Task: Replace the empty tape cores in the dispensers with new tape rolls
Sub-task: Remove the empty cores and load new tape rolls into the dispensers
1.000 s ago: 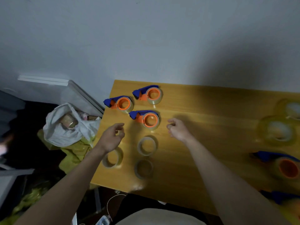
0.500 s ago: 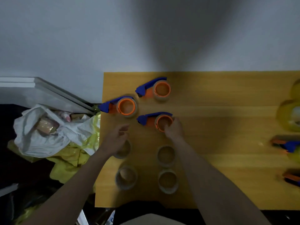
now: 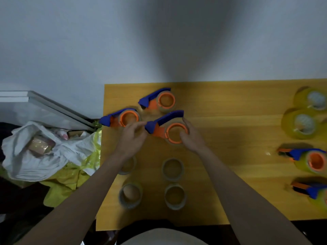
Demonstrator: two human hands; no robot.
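Nearest the viewer, four empty tape cores [image 3: 172, 168] stood on end along the near part of the desk [image 3: 238, 121], at about 6 o'clock from the hands; one was partly hidden under the left forearm. Beyond them, the right hand [image 3: 192, 137] gripped the orange hub of the nearest dispenser [image 3: 169, 128], its fingers curled round the hub's 3 o'clock side with the thumb at the near rim. The left hand [image 3: 131, 137] hovered just beside the dispenser's blue nose, fingers loosely curled; whether they touched it could not be told.

The dispenser appeared raised slightly off the desk, near its centre. Its long axis ran from 4 o'clock (hub) to 10 o'clock (blue cutter end), the hub opening facing up.

Judged step: picking up the next dispenser to strip its spent core. The next move would call for steadying the blue body with the left hand while the core is pushed off the hub.

Farther off, at 10 and 12 o'clock, lay two more dispensers [image 3: 159, 101]. Yellow tape rolls [image 3: 300, 124] stood at 3 o'clock.
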